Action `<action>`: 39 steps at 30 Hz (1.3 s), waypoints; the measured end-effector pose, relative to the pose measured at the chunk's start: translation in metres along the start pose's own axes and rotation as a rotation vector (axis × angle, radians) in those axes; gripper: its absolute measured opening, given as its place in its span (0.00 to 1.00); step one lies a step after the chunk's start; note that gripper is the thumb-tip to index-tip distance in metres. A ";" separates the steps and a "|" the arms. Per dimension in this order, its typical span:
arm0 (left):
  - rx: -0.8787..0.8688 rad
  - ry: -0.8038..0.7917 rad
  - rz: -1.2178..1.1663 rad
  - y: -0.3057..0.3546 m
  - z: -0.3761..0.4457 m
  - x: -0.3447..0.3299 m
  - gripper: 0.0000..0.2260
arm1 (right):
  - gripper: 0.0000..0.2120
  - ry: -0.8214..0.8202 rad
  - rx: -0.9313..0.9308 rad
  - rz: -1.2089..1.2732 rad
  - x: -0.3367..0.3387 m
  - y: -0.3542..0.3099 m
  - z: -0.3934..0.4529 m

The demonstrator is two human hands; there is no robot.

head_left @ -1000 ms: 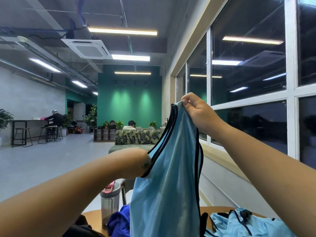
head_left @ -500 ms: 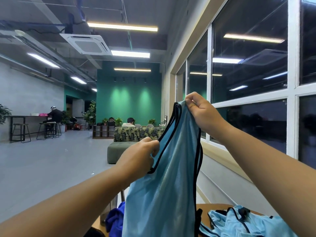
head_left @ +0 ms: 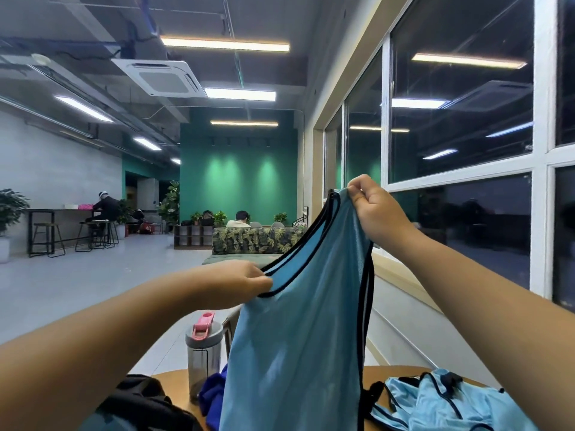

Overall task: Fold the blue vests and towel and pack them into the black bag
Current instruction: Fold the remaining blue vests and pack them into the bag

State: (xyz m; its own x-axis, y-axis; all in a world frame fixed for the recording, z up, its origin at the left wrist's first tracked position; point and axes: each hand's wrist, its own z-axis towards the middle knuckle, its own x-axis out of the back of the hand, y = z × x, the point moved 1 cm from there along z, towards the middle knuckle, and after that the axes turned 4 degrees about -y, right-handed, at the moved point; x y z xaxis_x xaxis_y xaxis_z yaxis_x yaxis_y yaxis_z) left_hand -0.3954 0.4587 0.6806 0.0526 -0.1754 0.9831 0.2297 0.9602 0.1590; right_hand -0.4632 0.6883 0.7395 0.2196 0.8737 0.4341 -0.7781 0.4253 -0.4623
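Note:
A light blue vest (head_left: 298, 331) with black trim hangs in the air in front of me. My right hand (head_left: 373, 206) pinches its top strap, held high. Lower and to the left, my left hand (head_left: 239, 279) pinches the black-trimmed edge of the vest's opening. Another light blue vest (head_left: 441, 402) lies crumpled on the round wooden table (head_left: 389, 373) at the lower right. A dark blue towel (head_left: 211, 396) lies bunched behind the hanging vest. The black bag (head_left: 146, 402) sits at the lower left, partly hidden by my left arm.
A grey water bottle (head_left: 203, 353) with a pink lid stands on the table near the towel. A chair back (head_left: 228, 328) shows behind the table. Windows and a low wall run along the right. Open floor, a patterned sofa and seated people lie farther back.
My left hand has come out from behind the vest, taken the trimmed edge and pulled it out to the left, spreading the fabric. My right hand has kept its hold up high.

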 end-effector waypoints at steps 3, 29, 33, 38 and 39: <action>-0.120 0.101 -0.098 -0.001 -0.010 0.002 0.27 | 0.10 0.016 -0.037 -0.030 0.003 0.007 0.001; -0.352 0.371 -0.103 0.018 -0.058 0.027 0.10 | 0.10 -0.008 0.045 -0.447 0.031 -0.029 -0.005; -0.294 0.359 0.164 0.017 -0.073 0.042 0.08 | 0.18 -0.076 0.115 -0.349 0.049 -0.047 -0.009; -0.298 0.410 0.121 0.020 -0.098 0.051 0.15 | 0.14 -0.158 0.125 -0.207 0.070 -0.069 -0.016; -0.312 0.418 0.122 0.021 -0.102 0.051 0.19 | 0.12 -0.160 0.127 -0.201 0.072 -0.073 -0.019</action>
State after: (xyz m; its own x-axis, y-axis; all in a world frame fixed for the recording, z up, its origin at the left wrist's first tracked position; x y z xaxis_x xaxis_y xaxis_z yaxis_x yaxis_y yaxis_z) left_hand -0.2889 0.4477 0.7252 0.4650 -0.1991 0.8626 0.4722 0.8800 -0.0515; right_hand -0.3790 0.7247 0.7903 0.2892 0.7217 0.6288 -0.7977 0.5449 -0.2585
